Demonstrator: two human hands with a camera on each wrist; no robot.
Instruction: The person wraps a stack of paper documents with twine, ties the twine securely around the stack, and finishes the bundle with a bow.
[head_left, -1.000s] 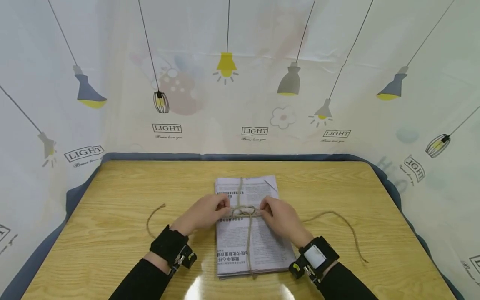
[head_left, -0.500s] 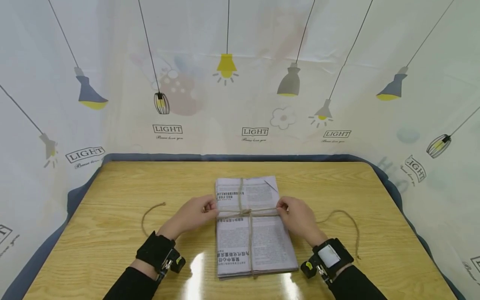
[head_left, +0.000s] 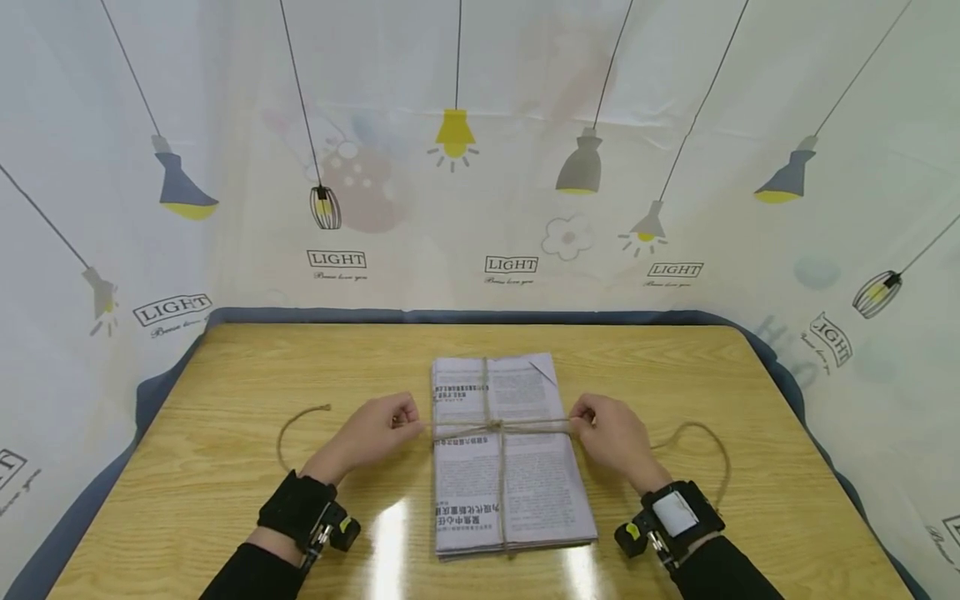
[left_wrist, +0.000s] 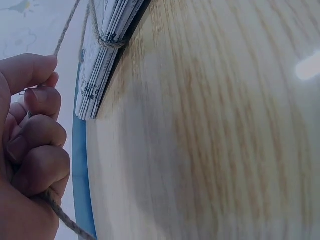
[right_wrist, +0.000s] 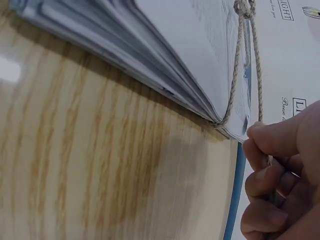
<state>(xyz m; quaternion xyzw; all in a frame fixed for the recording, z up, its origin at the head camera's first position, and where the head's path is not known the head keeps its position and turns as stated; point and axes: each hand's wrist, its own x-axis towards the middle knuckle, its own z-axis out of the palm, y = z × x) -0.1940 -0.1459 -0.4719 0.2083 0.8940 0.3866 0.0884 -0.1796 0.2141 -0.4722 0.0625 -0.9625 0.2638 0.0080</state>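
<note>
A stack of folded newspapers lies on the table, bound crosswise with brown twine. A small knot sits near the middle of its top face. Just off the stack's left edge, my left hand pinches one twine end; in the left wrist view the twine runs through its curled fingers. Beyond the right edge, my right hand pinches the other end between thumb and forefinger. In the right wrist view, that strand stretches taut from the knot. Part of the twine inside each fist is hidden.
Loose twine tails lie on the wooden table, a left tail and a right tail. A curtain printed with lamps hangs behind the table's far edge. Both wrists carry strapped cameras.
Both hands have moved apart, left hand leftward and right hand rightward, drawing the twine out. The loops over the middle have tightened into a small knot.
</note>
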